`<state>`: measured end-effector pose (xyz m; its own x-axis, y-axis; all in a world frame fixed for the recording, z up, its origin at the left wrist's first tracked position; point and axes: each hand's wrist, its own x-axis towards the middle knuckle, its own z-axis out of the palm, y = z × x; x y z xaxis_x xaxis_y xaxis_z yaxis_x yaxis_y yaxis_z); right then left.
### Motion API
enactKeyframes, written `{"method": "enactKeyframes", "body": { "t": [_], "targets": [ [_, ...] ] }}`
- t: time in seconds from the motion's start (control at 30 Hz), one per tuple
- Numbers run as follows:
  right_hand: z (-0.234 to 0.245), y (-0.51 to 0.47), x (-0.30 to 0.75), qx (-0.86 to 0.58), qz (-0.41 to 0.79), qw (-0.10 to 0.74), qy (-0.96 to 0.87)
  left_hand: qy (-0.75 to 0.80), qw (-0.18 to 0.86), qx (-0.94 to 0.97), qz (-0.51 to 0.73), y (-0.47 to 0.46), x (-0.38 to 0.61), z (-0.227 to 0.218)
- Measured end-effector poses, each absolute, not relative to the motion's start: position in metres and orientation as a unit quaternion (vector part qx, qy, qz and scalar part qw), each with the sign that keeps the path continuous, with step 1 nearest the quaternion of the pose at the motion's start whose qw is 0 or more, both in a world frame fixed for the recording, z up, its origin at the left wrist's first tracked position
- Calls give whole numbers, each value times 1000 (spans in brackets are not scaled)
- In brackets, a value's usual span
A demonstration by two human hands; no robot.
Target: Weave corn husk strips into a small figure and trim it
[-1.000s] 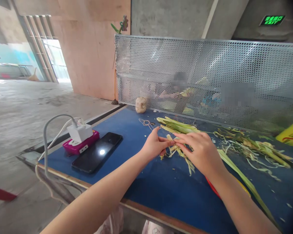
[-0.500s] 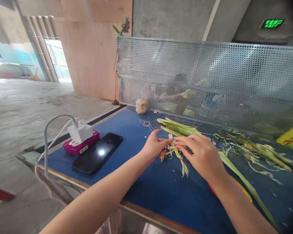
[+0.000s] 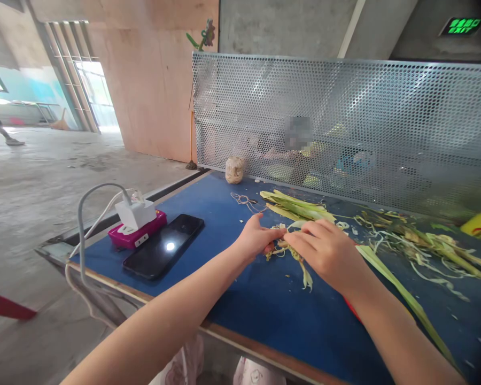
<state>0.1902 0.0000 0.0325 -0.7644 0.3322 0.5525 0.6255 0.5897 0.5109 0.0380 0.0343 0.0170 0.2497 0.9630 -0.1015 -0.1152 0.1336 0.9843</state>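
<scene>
My left hand [image 3: 260, 238] pinches a small bundle of pale yellow-green plant strips [image 3: 305, 279] between thumb and fingers. From the other side, my right hand [image 3: 329, 252] closes its fingertips on the same bundle, close to the left thumb. Part of the bundle is hidden behind the fingers, and its loose ends hang down over the blue table [image 3: 264, 321]. Just beyond the hands lies a pile of flat green leaf strips [image 3: 292, 206]. One long green leaf [image 3: 404, 294] runs beside and behind my right forearm.
A black phone [image 3: 164, 246] lies left of my arms, beside a magenta power strip [image 3: 144, 229] with a white charger [image 3: 136, 214] and cables. String [image 3: 244, 200], a pale lump [image 3: 234, 170] and shredded plant scraps [image 3: 433, 251] lie farther back. A perforated metal screen [image 3: 344, 107] borders the table.
My right fingers have shifted and bent closer over the bundle, while the left hand keeps its pinch. A walking person's leg has come into view at the far left. The camera view has moved slightly.
</scene>
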Motion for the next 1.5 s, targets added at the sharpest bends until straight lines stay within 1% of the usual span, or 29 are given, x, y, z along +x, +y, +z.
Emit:
{"method": "enactKeyframes", "body": {
  "t": [0.07,0.13,0.27,0.33,0.43,0.57,0.67,0.8,0.87,1.03,1.17,1.27,1.33,1.4,1.5],
  "targets": [
    [31,1,191,-276,-337,215,-874,429,612,503,434,34,38,18],
    [27,4,193,-284,-290,247,-880,430,606,513,431,33,38,19],
    [20,7,193,-339,-153,338,-865,427,602,530,417,33,37,19],
    [19,8,193,-373,-77,364,-850,422,606,538,407,32,37,20],
    [19,8,192,-404,50,376,-832,406,614,542,406,30,36,22],
    [22,9,193,-404,230,382,-799,384,608,553,421,27,37,24],
    [25,9,193,-404,296,396,-770,375,603,556,432,27,37,25],
    [28,8,194,-442,284,403,-749,351,607,553,451,29,38,23],
    [27,9,195,-455,273,408,-743,340,587,564,470,31,37,21],
    [23,13,196,-445,286,421,-737,352,456,653,492,33,36,13],
    [22,13,191,-427,358,443,-702,398,339,706,478,30,34,15],
    [23,12,188,-438,379,456,-676,404,296,728,467,29,33,19],
    [23,12,188,-441,335,456,-696,393,304,732,467,31,33,19],
    [23,11,189,-440,241,439,-746,379,332,724,471,33,34,17],
    [22,8,192,-430,89,383,-813,368,387,697,479,35,34,13]
  ]
}}
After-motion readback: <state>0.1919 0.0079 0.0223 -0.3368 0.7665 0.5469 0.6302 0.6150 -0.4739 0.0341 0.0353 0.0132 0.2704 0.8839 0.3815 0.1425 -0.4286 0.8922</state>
